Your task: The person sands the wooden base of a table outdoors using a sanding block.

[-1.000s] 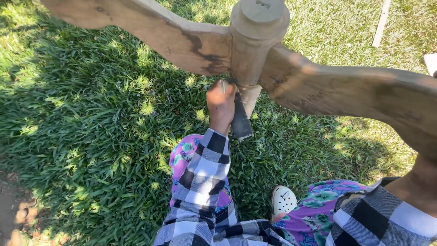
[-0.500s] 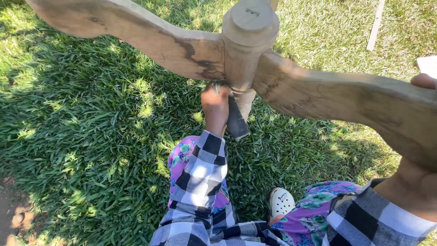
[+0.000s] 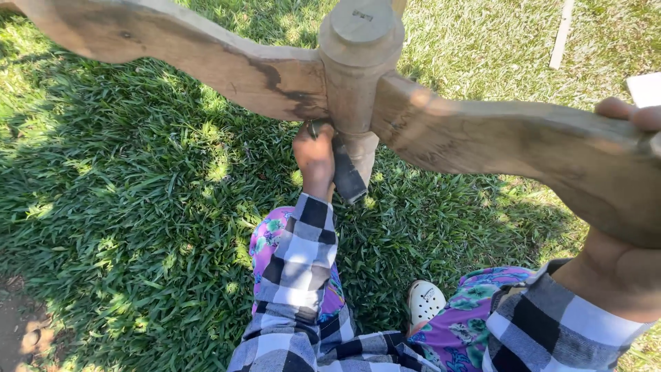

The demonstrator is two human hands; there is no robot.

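One broad lawn of coarse, bladed grass fills the ground, half sunlit, half in shade. Above it hangs one wooden piece: two long, curved, flat arms, the left arm and the right arm, meet at one round turned post with a stepped, smooth cap. The wood is pale brown, worn, with a dark stain where the left arm joins the post. Two checked black-and-white sleeves and two flowered purple trouser legs show below, with one white perforated clog on the grass between them. The right hand grips the right arm's outer end, fingertips curled over its top edge. The left hand is clenched around one dark sheet of sandpaper, pressed against the post's lower stem. One thin pale strip lies on the grass far off.
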